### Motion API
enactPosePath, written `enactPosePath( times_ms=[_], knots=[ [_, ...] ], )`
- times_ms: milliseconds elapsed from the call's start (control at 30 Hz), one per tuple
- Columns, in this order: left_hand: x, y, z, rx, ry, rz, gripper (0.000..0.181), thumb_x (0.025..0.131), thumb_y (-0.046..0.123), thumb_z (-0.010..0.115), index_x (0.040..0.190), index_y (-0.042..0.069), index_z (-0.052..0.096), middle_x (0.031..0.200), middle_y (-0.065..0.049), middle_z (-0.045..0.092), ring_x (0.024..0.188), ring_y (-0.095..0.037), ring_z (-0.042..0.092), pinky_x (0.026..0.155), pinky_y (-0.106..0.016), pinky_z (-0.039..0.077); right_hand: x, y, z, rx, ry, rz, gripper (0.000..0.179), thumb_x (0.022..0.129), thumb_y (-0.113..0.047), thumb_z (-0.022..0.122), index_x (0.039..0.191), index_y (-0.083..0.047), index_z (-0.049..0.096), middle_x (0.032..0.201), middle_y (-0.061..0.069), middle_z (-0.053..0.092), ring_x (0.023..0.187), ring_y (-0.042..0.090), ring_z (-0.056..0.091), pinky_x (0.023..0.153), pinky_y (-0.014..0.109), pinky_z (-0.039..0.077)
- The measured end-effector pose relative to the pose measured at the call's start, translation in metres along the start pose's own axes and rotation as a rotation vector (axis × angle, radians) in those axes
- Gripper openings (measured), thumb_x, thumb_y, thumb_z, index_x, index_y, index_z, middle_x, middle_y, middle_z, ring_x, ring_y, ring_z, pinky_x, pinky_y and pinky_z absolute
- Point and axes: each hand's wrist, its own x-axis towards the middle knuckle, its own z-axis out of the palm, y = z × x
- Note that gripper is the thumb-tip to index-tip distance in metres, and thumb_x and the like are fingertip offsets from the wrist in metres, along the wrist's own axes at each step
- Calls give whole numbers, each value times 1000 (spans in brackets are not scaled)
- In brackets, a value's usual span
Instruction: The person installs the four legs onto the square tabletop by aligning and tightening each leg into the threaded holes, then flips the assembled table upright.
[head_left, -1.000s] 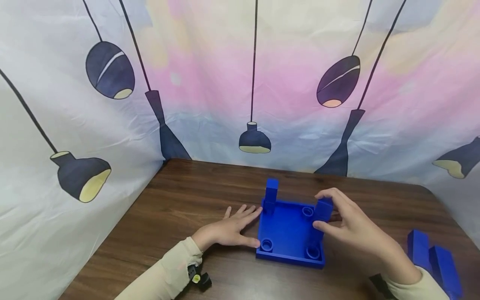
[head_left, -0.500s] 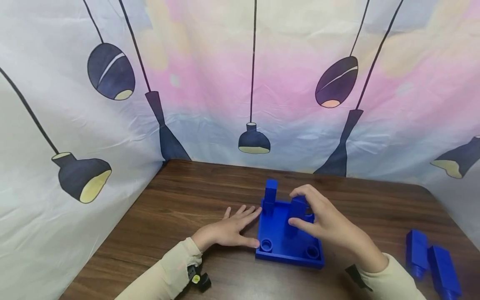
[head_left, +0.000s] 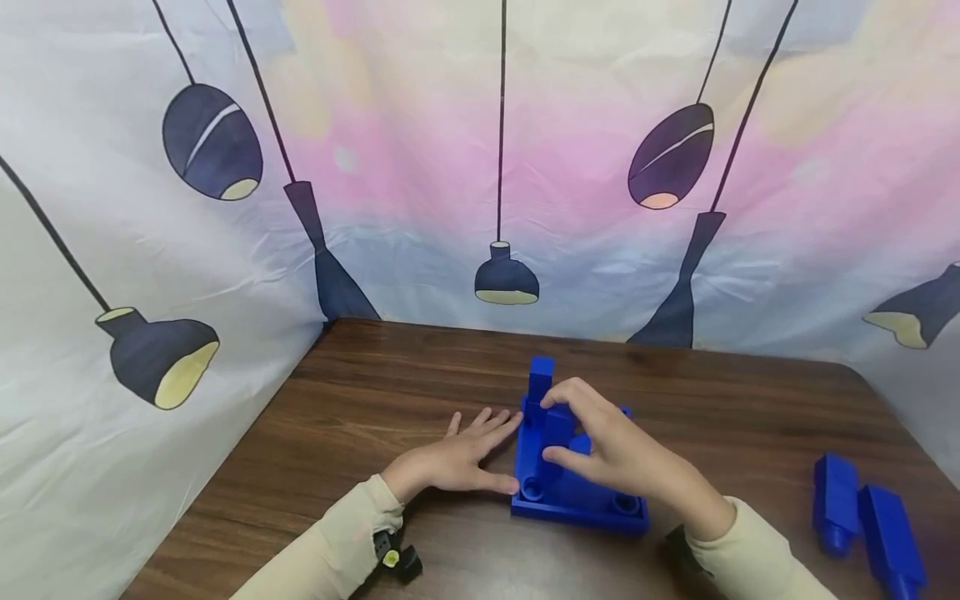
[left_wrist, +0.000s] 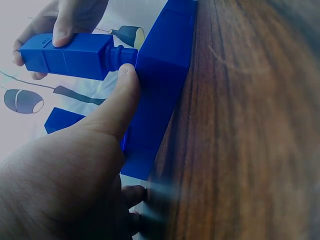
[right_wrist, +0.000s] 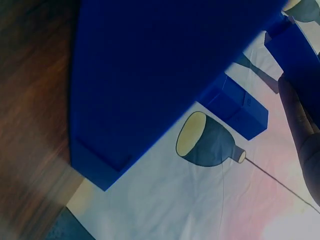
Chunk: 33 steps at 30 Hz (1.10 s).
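Note:
On the table lies a square blue board (head_left: 581, 510) with a raised rim and round corner sockets. My left hand (head_left: 457, 458) lies with spread fingers against its left edge, the thumb beside the near-left socket (head_left: 532, 488). My right hand (head_left: 615, 442) pinches a square blue leg (head_left: 557, 429) between thumb and fingers. In the left wrist view that leg (left_wrist: 75, 55) has its threaded end at the board's corner, close to my left thumb (left_wrist: 125, 82); whether it sits inside the socket is hidden. Another blue leg (head_left: 542, 379) stands upright at the far-left corner.
Two loose blue legs (head_left: 835, 500) with threaded ends lie on the brown wooden table (head_left: 405, 367) at the right. Behind the table hangs a cloth (head_left: 420, 167) printed with lamps. A black strap (head_left: 397, 557) sits at my left cuff.
My right hand has carried the leg leftward across the board, from its right side to the near-left corner. My left hand has stayed at the board's left edge.

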Motion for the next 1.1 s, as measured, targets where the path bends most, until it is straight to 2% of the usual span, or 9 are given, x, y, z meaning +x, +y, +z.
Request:
enactPosePath(
  times_ms=[167,300,467,633,833,1100],
  knots=[
    [3,-2,-2,2,2,1,103,93,78,58,172,29,12,176,-13,11,162,-37,-4,118,-74,-11,5,0,2,-8,-35,-12,54,91,-9,85,134,-10,52,130,4,56,101,11,54,78,30,55],
    [3,0,-1,3,1,-10,100,95,74,60,172,30,11,177,-10,10,162,-34,-5,119,-73,-12,8,-3,5,-12,-69,-8,52,93,-12,83,135,-12,52,131,2,55,107,10,56,87,32,55],
    [3,-1,1,-10,-15,-13,101,96,72,61,172,29,10,177,-9,9,162,-34,-6,119,-72,-12,7,-5,9,-20,-87,-13,51,93,-13,84,133,-8,53,130,1,55,114,12,58,92,33,55],
    [3,-3,0,-26,-1,19,101,95,76,58,172,29,11,176,-13,9,162,-39,-5,117,-75,-13,6,-7,10,-30,-81,-36,52,92,-11,84,133,-10,52,131,0,54,114,12,60,93,33,56],
    [3,-3,0,-21,-10,21,101,96,77,55,172,30,10,177,-13,9,162,-39,-5,117,-76,-11,3,-11,13,-33,-101,-58,50,93,-7,83,132,-9,52,131,2,53,101,10,61,82,30,58],
    [4,-4,0,-12,2,35,102,95,77,57,172,29,9,176,-14,8,161,-42,-5,116,-76,-12,3,-12,19,-44,-124,-97,46,94,-9,82,132,-12,55,131,1,54,103,8,62,84,25,57]
  ],
)
